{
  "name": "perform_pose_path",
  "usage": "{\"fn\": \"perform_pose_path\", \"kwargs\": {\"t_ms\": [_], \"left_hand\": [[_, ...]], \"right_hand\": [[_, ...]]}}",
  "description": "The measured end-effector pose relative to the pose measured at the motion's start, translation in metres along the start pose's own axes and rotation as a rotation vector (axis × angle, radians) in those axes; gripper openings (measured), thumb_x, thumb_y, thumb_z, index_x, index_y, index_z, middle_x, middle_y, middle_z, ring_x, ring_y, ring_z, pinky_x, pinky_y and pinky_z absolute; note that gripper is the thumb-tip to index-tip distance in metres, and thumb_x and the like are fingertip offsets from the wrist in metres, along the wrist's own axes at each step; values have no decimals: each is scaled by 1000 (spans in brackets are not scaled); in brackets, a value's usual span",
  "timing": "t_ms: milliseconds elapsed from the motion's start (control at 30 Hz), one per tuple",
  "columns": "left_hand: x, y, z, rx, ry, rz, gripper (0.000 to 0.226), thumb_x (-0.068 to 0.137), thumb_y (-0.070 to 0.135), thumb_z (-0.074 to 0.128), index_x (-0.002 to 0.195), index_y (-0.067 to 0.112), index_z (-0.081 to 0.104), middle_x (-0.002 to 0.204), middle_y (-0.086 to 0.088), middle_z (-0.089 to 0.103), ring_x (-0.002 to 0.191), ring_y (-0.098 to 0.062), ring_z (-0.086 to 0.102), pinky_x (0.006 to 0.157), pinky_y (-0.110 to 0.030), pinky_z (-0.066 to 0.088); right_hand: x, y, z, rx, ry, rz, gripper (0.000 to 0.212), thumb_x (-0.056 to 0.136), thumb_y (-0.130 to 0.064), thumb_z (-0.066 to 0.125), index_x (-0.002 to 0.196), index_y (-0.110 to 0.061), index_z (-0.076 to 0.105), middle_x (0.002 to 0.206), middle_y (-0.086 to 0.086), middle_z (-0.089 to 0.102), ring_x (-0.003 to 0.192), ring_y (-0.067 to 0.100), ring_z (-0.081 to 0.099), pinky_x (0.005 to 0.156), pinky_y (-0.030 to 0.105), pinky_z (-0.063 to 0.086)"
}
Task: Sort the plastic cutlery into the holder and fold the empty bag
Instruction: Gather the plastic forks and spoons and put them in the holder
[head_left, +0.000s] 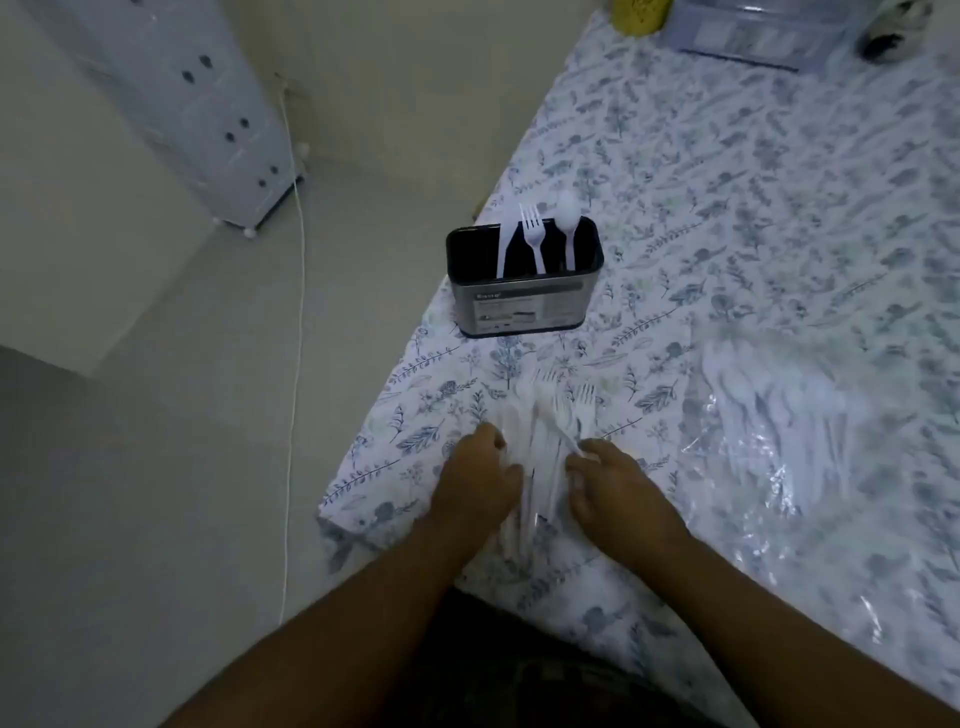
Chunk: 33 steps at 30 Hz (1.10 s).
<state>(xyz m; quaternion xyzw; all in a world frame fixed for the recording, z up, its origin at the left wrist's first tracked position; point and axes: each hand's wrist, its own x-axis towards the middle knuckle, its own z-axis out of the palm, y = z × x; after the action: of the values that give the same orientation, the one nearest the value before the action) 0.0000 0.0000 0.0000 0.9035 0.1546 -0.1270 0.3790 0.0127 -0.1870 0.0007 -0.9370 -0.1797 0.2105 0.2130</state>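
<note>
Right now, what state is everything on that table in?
holder: upright, with a knife, a fork and a spoon standing in it.
loose cutlery pile: flat on the cloth between the hands, unsorted.
clear bag: lying flat, white cutlery still inside it.
left hand: fingers curled on the pile.
right hand: pinching a piece from the pile.

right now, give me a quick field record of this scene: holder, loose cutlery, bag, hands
holder: dark holder upright on the floral tablecloth
in holder: knife, fork, spoon, one per section
loose cutlery: white pile between the hands
bag: clear bag to the right, cutlery still inside
left hand: on the pile
right hand: pinching one piece
</note>
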Motion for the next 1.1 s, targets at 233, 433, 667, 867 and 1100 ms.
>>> {"fn": "perform_pose_path", "kwargs": {"t_ms": [233, 433, 667, 867, 1100], "left_hand": [[11, -35, -22, -54, 66, 8, 15, 89, 16, 65, 89, 16, 51, 77, 1, 51, 69, -14, 51, 59, -23, 41], [12, -33, -20, -83, -4, 60, 41, 88, 24, 67, 123, 18, 47, 99, 1, 53, 88, -15, 55, 72, -22, 43], [9, -24, -17, -79, -24, 63, 55, 86, 22, 71, 133, 20, 43, 98, 1, 53, 75, -4, 52, 63, -14, 37], [-11, -18, -15, 72, 20, 175, 15, 88, 19, 66, 91, 20, 52, 84, 6, 49, 69, -4, 47, 58, -15, 35], [-15, -6, 8, 349, -108, 142, 31, 92, 47, 60, 91, 15, 62, 85, -2, 64, 82, -19, 61, 75, -33, 54]], "right_hand": [[-12, -1, -4, 71, 198, 273, 27, 95, -25, 65, 120, -22, 73, 121, -1, 58, 99, 16, 61, 79, 30, 51], [10, -29, -4, 117, 120, 349, 29, 96, -45, 60, 122, -31, 63, 109, -11, 63, 99, 13, 64, 81, 33, 52], [28, -34, 3, 151, 56, 412, 45, 86, -42, 75, 114, -24, 45, 86, -1, 65, 77, 22, 65, 71, 41, 58], [15, -16, -9, 367, 115, 480, 39, 86, -24, 76, 114, -21, 50, 83, 2, 67, 69, 19, 66, 66, 39, 60], [3, -4, -13, 434, 164, 473, 41, 93, -8, 61, 133, -14, 58, 90, 2, 67, 70, 12, 57, 55, 14, 39]]}}
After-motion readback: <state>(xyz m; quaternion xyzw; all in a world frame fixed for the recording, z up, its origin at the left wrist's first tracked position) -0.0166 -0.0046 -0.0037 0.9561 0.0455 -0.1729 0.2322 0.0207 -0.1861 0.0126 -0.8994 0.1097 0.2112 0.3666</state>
